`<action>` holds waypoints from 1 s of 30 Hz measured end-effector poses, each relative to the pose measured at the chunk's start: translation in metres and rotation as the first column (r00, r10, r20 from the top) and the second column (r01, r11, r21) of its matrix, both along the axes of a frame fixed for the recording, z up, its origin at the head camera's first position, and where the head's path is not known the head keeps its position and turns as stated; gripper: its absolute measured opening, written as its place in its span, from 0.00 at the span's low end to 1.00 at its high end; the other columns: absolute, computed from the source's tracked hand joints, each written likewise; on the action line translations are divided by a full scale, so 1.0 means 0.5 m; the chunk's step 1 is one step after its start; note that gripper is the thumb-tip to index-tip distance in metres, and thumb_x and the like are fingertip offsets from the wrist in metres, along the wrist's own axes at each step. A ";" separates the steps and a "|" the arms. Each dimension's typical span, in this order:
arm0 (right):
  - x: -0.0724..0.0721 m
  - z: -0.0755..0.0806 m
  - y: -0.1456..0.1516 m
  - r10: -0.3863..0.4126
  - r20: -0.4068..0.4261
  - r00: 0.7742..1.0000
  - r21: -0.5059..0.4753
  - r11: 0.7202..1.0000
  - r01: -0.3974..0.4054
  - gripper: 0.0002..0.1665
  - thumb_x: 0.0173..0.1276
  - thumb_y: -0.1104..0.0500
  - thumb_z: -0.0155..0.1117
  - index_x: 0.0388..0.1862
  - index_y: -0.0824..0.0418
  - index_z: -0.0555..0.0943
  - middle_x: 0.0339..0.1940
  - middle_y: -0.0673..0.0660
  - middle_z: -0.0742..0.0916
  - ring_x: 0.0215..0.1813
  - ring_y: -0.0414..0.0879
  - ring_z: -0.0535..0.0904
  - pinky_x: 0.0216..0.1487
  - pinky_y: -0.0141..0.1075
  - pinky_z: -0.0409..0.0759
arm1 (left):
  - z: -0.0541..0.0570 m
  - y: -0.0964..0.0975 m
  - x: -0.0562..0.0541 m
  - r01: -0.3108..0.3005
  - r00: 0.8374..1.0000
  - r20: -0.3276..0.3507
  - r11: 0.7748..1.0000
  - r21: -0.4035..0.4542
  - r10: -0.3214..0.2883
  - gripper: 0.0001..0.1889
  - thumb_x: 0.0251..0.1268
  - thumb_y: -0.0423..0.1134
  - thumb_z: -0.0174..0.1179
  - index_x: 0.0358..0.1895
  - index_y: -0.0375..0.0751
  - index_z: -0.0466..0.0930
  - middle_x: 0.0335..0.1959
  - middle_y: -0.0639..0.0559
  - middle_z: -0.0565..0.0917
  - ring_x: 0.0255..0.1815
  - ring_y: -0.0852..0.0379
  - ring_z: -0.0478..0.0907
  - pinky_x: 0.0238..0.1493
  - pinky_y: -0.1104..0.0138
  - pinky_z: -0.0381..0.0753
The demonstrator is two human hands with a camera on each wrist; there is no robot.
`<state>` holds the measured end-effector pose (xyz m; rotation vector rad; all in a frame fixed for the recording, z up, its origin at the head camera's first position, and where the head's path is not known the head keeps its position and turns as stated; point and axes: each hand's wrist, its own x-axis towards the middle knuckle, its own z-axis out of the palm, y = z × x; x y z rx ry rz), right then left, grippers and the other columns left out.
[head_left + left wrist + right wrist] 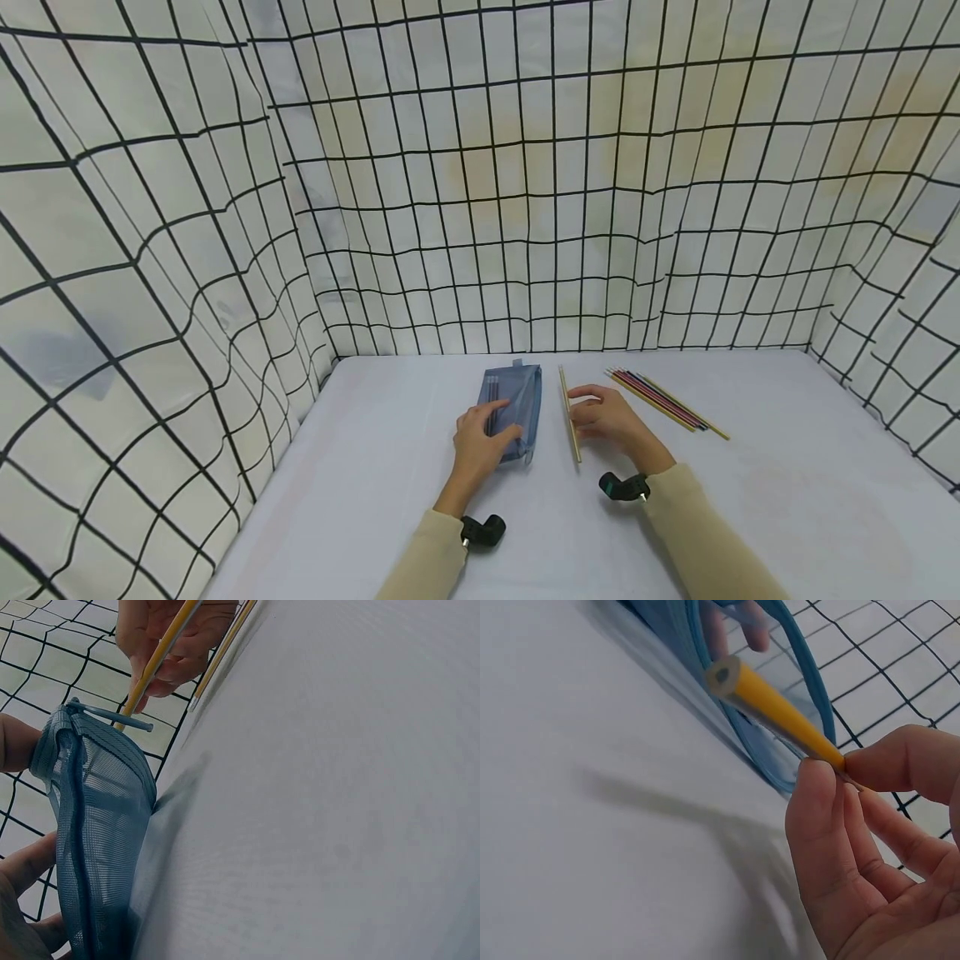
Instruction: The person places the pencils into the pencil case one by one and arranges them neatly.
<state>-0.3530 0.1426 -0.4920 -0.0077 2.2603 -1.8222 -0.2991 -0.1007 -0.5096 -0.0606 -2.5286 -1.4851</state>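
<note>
A blue mesh pencil case (pixel 528 398) lies on the table with several pencils (pixel 492 392) showing through its left part. My left hand (pixel 477 443) holds the case, thumb and fingers spread on it. In the right wrist view the mouth of the case (pixel 823 697) gapes, with fingertips visible behind the mesh. To the right of the case, my right hand (pixel 609 422) pinches a yellow pencil (pixel 780 712) between thumb and fingers. The pencil's blunt end points toward the case in that view. Its other end is hidden by the hand there.
More pencils (pixel 663 402), yellow, red and dark, lie side by side at a slant right of my right hand. White cloth covers the table (pixel 360 483). Black netting (pixel 555 233) over white sheeting encloses the back and sides.
</note>
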 end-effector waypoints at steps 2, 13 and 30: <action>0.001 -0.003 -0.008 0.009 0.007 1.000 0.001 1.000 -0.009 0.27 0.66 0.65 0.66 0.64 0.65 0.77 0.50 0.62 0.86 0.41 0.46 0.83 0.39 0.36 0.87 | 0.000 0.000 0.000 -0.003 1.000 -0.001 1.000 0.002 0.003 0.28 0.55 0.54 0.67 0.63 0.59 0.82 0.70 0.43 0.74 0.73 0.40 0.63 0.70 0.34 0.60; 0.008 -0.002 -0.041 0.011 0.046 0.999 -0.039 0.999 -0.009 0.25 0.68 0.64 0.66 0.64 0.64 0.78 0.48 0.61 0.87 0.42 0.46 0.84 0.40 0.38 0.87 | -0.002 0.000 -0.003 -0.009 1.000 -0.004 1.000 -0.007 0.009 0.28 0.55 0.53 0.67 0.63 0.58 0.82 0.69 0.44 0.75 0.73 0.40 0.64 0.70 0.34 0.61; -0.009 0.009 -0.092 0.008 0.104 0.995 -0.090 0.996 0.001 0.25 0.68 0.66 0.65 0.64 0.66 0.77 0.50 0.64 0.88 0.45 0.48 0.86 0.42 0.38 0.87 | 0.002 0.001 -0.005 -0.008 1.000 -0.011 1.000 -0.024 0.008 0.28 0.55 0.52 0.67 0.62 0.56 0.83 0.67 0.44 0.77 0.72 0.41 0.64 0.70 0.36 0.60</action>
